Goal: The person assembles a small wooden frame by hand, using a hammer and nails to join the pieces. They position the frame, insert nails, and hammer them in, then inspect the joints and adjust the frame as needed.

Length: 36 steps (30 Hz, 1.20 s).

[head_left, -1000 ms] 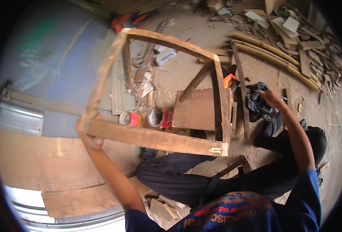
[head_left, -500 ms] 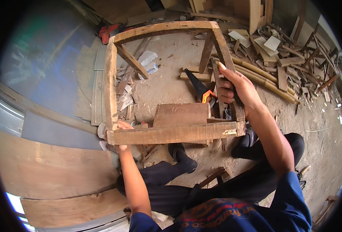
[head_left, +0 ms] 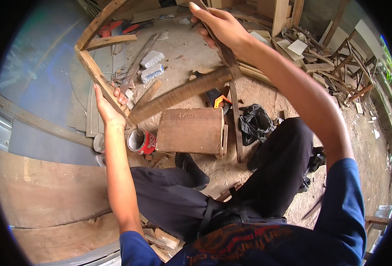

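A rough wooden frame [head_left: 178, 95], four-sided with short legs, is raised and tilted between my two hands; its far edge runs out of the picture. My left hand [head_left: 108, 111] is closed round the left rail close to the near left corner, thumb on one side and fingers on the other. High up, my right hand [head_left: 226, 30] grips the right rail, thumb along its top. Below the frame stands a brown wooden box [head_left: 189, 131]. Left of that sits a red can [head_left: 148, 141], and behind it lies a handsaw [head_left: 221, 100] with an orange handle, partly hidden by the frame.
A black plastic bag [head_left: 255, 123] and a long wood strip [head_left: 237, 124] lie right of the box. White chunks [head_left: 152, 72] rest on the dirt floor beyond. Scrap wood [head_left: 326, 66] is heaped at the far right. Plywood sheets [head_left: 50, 190] line the left side.
The frame has moved up and away from me and has turned, its near right corner swinging farther off. Both hands moved with it, uncovering the box, can and bag.
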Motion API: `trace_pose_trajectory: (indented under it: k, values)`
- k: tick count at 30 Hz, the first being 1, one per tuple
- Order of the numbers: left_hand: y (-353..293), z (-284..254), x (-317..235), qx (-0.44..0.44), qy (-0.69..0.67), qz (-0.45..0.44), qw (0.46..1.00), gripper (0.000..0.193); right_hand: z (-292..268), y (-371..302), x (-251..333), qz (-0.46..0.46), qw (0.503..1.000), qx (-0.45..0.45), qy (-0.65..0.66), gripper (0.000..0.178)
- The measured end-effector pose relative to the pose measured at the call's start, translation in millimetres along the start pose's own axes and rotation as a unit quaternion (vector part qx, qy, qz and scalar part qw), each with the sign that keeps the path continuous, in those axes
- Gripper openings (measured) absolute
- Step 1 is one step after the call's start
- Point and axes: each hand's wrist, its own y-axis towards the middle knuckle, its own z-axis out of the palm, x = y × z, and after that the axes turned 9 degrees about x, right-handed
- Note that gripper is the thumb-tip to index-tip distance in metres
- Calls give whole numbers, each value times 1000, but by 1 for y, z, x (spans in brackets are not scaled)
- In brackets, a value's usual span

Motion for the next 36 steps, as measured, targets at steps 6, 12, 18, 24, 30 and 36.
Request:
trace_pose_trajectory:
  k: [6,12,18,24,30,36]
  values:
    - [35,-13,2,-80,22,30,996,50,-3,92,-20,116,977,10,-181,56]
    - [38,-37,-1,-120,58,27,991,52,27,150,-61,108,938,-88,-317,90]
    - [46,-55,3,-122,36,-47,991,54,52,186,-73,146,897,-179,-378,84]
    - [34,-76,3,-144,27,-15,989,54,73,115,-21,82,917,-69,-385,50]
    - [29,-29,-7,-160,37,-16,986,50,30,155,-45,214,943,0,-254,69]
    - [19,-43,3,-107,30,-30,993,52,14,82,-90,188,966,66,-166,88]
